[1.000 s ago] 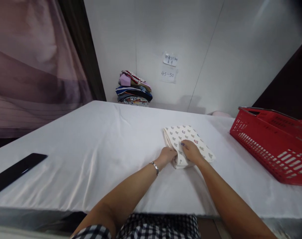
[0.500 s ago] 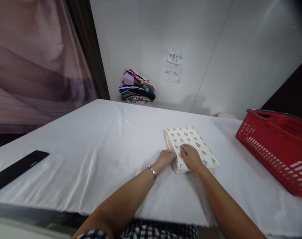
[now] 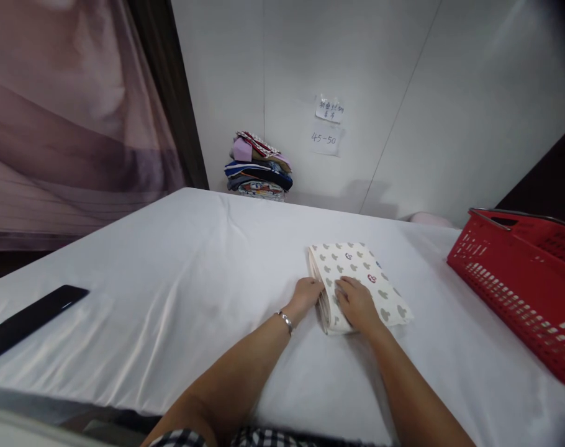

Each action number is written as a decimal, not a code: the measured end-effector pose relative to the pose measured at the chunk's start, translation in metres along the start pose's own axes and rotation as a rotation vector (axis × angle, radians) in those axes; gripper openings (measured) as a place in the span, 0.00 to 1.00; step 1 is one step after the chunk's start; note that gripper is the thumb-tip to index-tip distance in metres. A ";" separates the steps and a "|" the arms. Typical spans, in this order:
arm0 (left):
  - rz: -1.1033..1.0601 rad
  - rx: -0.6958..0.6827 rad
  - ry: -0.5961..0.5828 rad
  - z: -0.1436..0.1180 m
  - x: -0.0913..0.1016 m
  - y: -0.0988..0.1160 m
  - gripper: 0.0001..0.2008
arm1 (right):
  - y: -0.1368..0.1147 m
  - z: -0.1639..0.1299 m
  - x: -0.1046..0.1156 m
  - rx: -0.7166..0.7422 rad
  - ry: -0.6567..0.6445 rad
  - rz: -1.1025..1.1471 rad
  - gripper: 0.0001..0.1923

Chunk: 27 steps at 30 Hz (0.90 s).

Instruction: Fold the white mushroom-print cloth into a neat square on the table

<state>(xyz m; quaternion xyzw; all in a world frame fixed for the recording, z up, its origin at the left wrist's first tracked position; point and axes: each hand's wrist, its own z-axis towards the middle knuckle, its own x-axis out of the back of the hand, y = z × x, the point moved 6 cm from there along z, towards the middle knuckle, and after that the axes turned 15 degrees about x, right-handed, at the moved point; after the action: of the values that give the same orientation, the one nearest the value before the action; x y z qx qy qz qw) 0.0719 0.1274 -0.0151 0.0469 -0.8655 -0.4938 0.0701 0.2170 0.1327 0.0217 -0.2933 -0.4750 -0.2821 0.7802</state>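
A folded cream cloth (image 3: 357, 267) with grey mouse-head shapes and a few coloured ones lies on the white-covered table. At its left folded edge, my left hand (image 3: 307, 293) is closed, with its fingertips hidden among the layers. A silver bracelet circles that wrist. My right hand (image 3: 357, 303) lies palm down on top of the cloth, its fingers stretched out and pressing lightly on the pattern. Several layers show along the left edge.
At the right stands a red plastic basket (image 3: 519, 273) with a metal handle. A black flat object (image 3: 35, 316) rests at the left. Behind the table's far edge is a stack of folded fabrics (image 3: 259, 166), near paper signs (image 3: 326, 124) on the wall.
The cloth's near edge now sits slightly lower in view, and its left layers show more. My left hand remains at that edge and my right hand on top. The view has shifted slightly.
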 end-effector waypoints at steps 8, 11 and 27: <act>0.139 -0.065 0.099 0.023 0.001 0.019 0.11 | 0.011 0.050 0.001 -0.094 -0.020 0.160 0.18; 0.178 -0.075 0.145 0.025 0.005 0.021 0.10 | 0.016 0.060 -0.009 -0.126 -0.057 0.142 0.17; 0.468 -0.124 0.324 0.048 0.014 0.044 0.08 | 0.012 0.060 -0.019 -0.033 -0.050 0.046 0.14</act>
<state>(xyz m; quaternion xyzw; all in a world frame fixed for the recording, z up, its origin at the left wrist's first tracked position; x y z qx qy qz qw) 0.0499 0.1889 -0.0002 -0.0805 -0.7984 -0.5024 0.3221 0.1842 0.1871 0.0247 -0.3237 -0.4830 -0.2644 0.7694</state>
